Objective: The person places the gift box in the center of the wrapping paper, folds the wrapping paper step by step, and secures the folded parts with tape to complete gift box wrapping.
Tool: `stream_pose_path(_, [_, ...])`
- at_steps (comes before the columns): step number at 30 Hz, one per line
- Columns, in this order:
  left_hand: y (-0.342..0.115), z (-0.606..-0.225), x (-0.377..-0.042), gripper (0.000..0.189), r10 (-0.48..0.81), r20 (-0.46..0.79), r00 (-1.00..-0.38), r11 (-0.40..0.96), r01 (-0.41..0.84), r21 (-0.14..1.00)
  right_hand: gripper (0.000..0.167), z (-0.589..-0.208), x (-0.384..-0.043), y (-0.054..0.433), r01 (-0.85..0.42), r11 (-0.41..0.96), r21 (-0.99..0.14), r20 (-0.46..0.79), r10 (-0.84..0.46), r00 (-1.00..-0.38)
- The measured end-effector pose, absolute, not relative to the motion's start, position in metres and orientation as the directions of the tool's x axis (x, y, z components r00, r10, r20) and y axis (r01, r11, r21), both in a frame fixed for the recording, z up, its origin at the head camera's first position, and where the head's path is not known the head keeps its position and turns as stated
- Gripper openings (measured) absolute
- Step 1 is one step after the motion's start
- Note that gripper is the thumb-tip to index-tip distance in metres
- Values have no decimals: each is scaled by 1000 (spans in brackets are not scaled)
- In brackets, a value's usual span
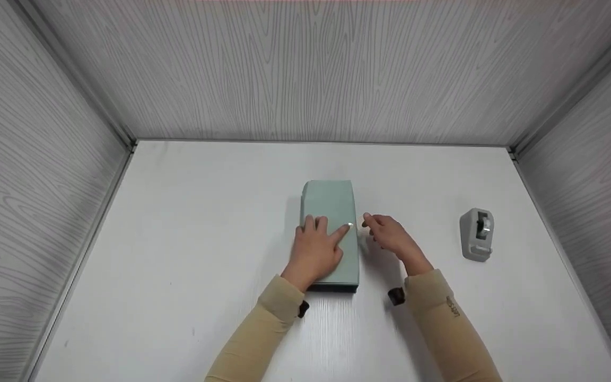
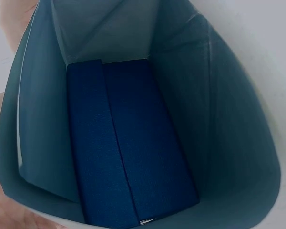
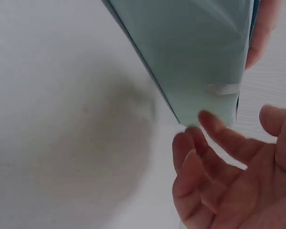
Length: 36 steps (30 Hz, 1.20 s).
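Left hand (image 1: 314,251), fingers spread, presses a green-wrapped box (image 1: 331,200) beneath; the right hand (image 1: 391,235), fingers loosely curled and empty, hovers beside it. Pressed unevenly, tape (image 3: 225,89) by the left forefinger could lift.

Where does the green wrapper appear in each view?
Head: the green wrapper is near centre, under the left hand.
Left wrist: it fills most of the picture, open end facing the camera.
Right wrist: top, right of centre.
Shared landmark: that hand; left edge in left wrist, upper right in right wrist.
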State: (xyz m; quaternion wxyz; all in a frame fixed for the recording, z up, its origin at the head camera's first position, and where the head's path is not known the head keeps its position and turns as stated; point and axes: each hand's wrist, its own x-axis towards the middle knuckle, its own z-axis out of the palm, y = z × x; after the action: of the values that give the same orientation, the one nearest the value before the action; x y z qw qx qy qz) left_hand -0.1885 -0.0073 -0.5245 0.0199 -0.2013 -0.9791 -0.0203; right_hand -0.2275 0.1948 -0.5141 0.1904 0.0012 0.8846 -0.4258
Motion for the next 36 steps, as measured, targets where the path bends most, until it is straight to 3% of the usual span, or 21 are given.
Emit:
stream_pose_path(3, [-7,-525,-188,51,394,48,-918,918,395,39,57,-513,-222,197,142,608,-781,-285,-145,-947])
stream_pose_path(8, [-7,-525,-188,50,394,51,-918,918,396,34,54,-513,-212,196,106,536,-838,-265,-229,-937])
stream_pose_path(16, [-8,-526,-188,50,395,70,-916,917,398,39,44,-523,-205,192,168,373,-913,-275,-256,-927])
stream_pose_path(21, [-12,-527,-186,49,407,83,-909,908,413,67,36,-528,-200,187,181,379,-908,-281,-227,-932])
stream_pose_path(24, [-21,-527,-184,46,405,101,-909,891,417,180,38,-531,-197,186,158,405,-901,-267,-227,-937])
stream_pose_path(29, [-38,-525,-179,45,360,127,-924,787,374,491,45,-533,-188,186,119,418,-901,-228,-220,-949])
stream_pose_path(36, [-56,-525,-165,48,257,127,-958,700,275,659,47,-534,-173,187,15,447,-894,-128,-223,-966])
